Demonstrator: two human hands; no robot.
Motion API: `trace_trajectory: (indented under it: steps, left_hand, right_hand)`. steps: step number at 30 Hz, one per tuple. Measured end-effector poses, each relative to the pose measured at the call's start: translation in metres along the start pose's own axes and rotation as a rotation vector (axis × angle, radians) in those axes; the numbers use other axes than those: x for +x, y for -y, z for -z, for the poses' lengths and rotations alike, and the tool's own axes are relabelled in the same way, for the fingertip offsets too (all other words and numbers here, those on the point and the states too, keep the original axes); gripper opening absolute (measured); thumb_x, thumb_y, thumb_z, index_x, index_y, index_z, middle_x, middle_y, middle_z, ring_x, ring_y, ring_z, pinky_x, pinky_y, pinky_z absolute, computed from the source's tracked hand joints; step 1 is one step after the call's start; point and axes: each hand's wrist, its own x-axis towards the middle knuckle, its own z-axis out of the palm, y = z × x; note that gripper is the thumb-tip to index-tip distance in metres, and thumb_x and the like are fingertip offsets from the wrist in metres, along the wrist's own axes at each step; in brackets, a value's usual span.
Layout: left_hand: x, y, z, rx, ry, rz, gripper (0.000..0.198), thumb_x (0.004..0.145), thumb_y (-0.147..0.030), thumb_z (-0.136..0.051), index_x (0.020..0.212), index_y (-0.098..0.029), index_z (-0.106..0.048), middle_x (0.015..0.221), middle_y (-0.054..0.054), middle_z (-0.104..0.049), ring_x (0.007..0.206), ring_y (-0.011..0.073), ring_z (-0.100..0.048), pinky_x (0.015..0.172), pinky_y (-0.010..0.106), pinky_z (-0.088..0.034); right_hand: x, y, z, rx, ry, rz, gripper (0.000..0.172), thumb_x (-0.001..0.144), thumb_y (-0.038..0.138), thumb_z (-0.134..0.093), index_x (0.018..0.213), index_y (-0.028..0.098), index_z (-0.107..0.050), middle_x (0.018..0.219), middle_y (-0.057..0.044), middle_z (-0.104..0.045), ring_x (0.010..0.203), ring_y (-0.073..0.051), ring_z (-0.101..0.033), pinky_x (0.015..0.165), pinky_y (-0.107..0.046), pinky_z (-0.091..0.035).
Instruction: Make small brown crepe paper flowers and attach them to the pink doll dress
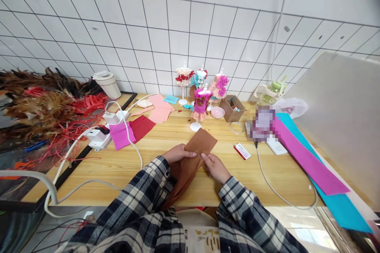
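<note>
Where your brown sheet (202, 140) is: over the wooden surface (285, 172), near the little purple dress (202, 104).
Left hand (179, 153): your fingers hold the sheet.
Right hand (216, 167): your fingers pinch its edge.

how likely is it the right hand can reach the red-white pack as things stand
Probably yes: the red-white pack lies near the right hand, with only tabletop showing between them. But that hand seems busy at the brown sheet, so it may need freeing first.
</note>
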Motion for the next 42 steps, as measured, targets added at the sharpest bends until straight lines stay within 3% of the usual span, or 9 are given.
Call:
trace_trajectory:
  steps: [7,17,24,29,33,36,39,42]
  left_hand:
    - [-0.001,-0.002,-0.003,0.062,-0.067,-0.037,0.046,0.059,-0.041,-0.079,0.093,-0.012,-0.072,0.098,0.008,-0.073,0.09,0.0239,-0.065,0.085,0.033,-0.045]
    - [0.002,0.0,-0.001,0.126,-0.041,-0.021,0.046,0.06,-0.042,-0.077,0.095,-0.013,-0.072,0.098,0.008,-0.073,0.089,0.0229,-0.065,0.084,0.032,-0.046]
    - [-0.002,0.0,-0.001,0.057,-0.051,-0.031,0.045,0.06,-0.044,-0.078,0.091,-0.012,-0.072,0.096,0.008,-0.073,0.088,0.0239,-0.066,0.082,0.032,-0.047]
    - [-0.003,0.004,0.003,0.036,-0.081,-0.063,0.044,0.059,-0.044,-0.078,0.09,-0.012,-0.072,0.097,0.008,-0.073,0.089,0.0245,-0.066,0.084,0.033,-0.046]
    - [-0.004,0.006,0.005,-0.005,-0.118,-0.087,0.047,0.056,-0.044,-0.08,0.09,-0.013,-0.072,0.096,0.009,-0.073,0.087,0.0251,-0.066,0.085,0.035,-0.046]
    - [-0.005,0.006,0.004,-0.019,-0.133,-0.102,0.046,0.055,-0.044,-0.08,0.089,-0.013,-0.072,0.093,0.008,-0.073,0.087,0.0247,-0.066,0.085,0.034,-0.046]
    - [-0.006,0.006,0.004,-0.013,-0.14,-0.12,0.045,0.057,-0.043,-0.08,0.089,-0.014,-0.072,0.094,0.008,-0.073,0.087,0.0247,-0.066,0.084,0.034,-0.046]
    - [-0.005,0.007,0.006,-0.001,-0.142,-0.122,0.043,0.058,-0.042,-0.079,0.09,-0.013,-0.072,0.093,0.008,-0.073,0.086,0.0245,-0.066,0.083,0.034,-0.047]
  right_hand:
    - [-0.001,0.002,0.002,-0.021,-0.002,0.042,0.05,0.08,0.068,-0.042,0.079,0.022,-0.059,0.051,-0.001,-0.055,0.055,-0.019,-0.054,0.05,-0.028,-0.044]
    - [-0.003,-0.002,0.003,-0.075,-0.028,0.046,0.049,0.081,0.066,-0.041,0.074,0.021,-0.058,0.054,-0.001,-0.054,0.059,-0.019,-0.054,0.055,-0.028,-0.043]
    - [-0.013,-0.011,0.026,-0.318,-0.056,0.163,0.047,0.086,0.06,-0.036,0.075,0.02,-0.058,0.066,-0.002,-0.06,0.066,-0.018,-0.054,0.063,-0.028,-0.041]
    - [-0.018,-0.018,0.046,-0.602,-0.295,0.093,0.036,0.087,0.053,-0.041,0.09,0.023,-0.06,0.079,-0.005,-0.066,0.073,-0.022,-0.059,0.066,-0.03,-0.04]
    - [-0.015,-0.02,0.06,-0.711,-0.405,0.257,0.033,0.086,0.044,-0.045,0.1,0.02,-0.063,0.1,-0.01,-0.066,0.096,-0.025,-0.058,0.086,-0.036,-0.041]
    - [-0.011,-0.018,0.091,-0.694,-0.705,0.352,0.039,0.086,0.044,-0.042,0.105,0.016,-0.062,0.109,-0.014,-0.062,0.103,-0.026,-0.055,0.095,-0.039,-0.038]
    - [-0.005,-0.016,0.143,-0.626,-1.134,0.27,0.065,0.078,0.055,-0.049,0.124,0.009,-0.05,0.116,-0.019,-0.057,0.109,-0.032,-0.051,0.095,-0.044,-0.037]
    - [0.008,-0.018,0.195,-0.587,-1.29,0.062,0.1,0.065,0.065,-0.059,0.138,0.001,-0.033,0.131,-0.027,-0.045,0.12,-0.04,-0.043,0.098,-0.05,-0.034]
